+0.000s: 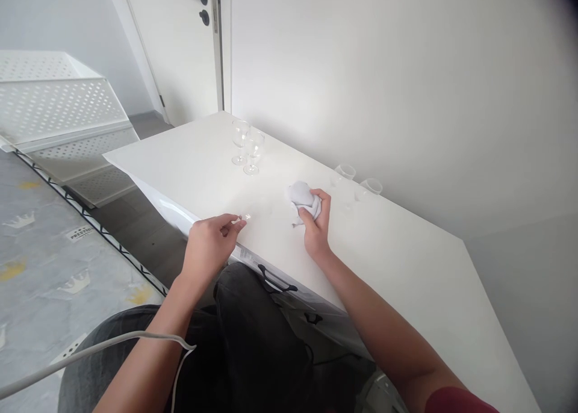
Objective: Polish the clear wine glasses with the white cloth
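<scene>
My left hand (214,241) is closed in a pinch at the near edge of the white top. Between its thumb and fingers a clear glass (247,218) shows only as a glint, its outline too faint to follow. My right hand (318,223) is wrapped round a crumpled white cloth (304,197), held over the white top to the right of the left hand. Farther back, two stemmed glasses (253,151) stand upright, close together. By the wall are two more clear glasses (371,187) with bright rims; their lower parts are hard to make out.
The white cabinet top (406,268) runs along a white wall, with a dark drawer handle (277,282) on its front. At left are a patterned grey mat (40,268) and a perforated white rack (63,106). A white cable (90,356) crosses my left forearm. A door (180,52) stands behind.
</scene>
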Available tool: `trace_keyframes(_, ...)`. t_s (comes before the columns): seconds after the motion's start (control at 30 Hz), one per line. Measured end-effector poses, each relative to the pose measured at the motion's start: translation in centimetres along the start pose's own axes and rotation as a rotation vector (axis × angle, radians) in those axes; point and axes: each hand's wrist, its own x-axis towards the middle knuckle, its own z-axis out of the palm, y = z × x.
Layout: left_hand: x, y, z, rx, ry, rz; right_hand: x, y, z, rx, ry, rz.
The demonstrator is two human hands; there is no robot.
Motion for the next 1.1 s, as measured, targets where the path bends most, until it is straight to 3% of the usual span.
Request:
trace_keyframes(0.07, -0.1, -0.2, 0.0, 0.098, 0.01, 0.164, -0.2, -0.4, 0.0, -0.079, -0.189, -0.176)
trace_keyframes(0.17, -0.5, -0.1, 0.3, 0.229, -0.006, 0.396, -0.5, -1.3, 0.7, -0.268, -0.664, -0.534)
trace_keyframes(0.23, -0.8, 0.1, 0.7, 0.284, -0.007, 0.504, -0.6, -1.6, 1.3, -0.405, -0.792, -0.696)
trace_keyframes(0.43, -1.2, 0.7, 1.0, 0.307, 0.054, 0.694, -0.6, -0.9, 1.6, -0.494, -0.554, -0.743)
trace_keyframes(0.6, -1.1, 1.0, 0.2, 0.379, 0.043, 0.804, -0.4, -0.7, 1.4, -0.548, -0.599, -0.667)
trace_keyframes(0.93, -1.4, 2.0, -0.9, 0.377, -0.013, 0.821, -0.5, -1.0, 1.3, -0.473, -0.655, -0.68)
trace_keyframes(1.03, -1.6, 2.1, -1.2, 0.368, -0.015, 0.818, -0.7, -0.8, 1.1, -0.265, -0.596, -0.537)
trace_keyframes(1.1, -1.5, 2.0, -1.4, 0.318, -0.003, 0.802, -0.7, -0.5, 0.8, -0.084, -0.547, -0.302)
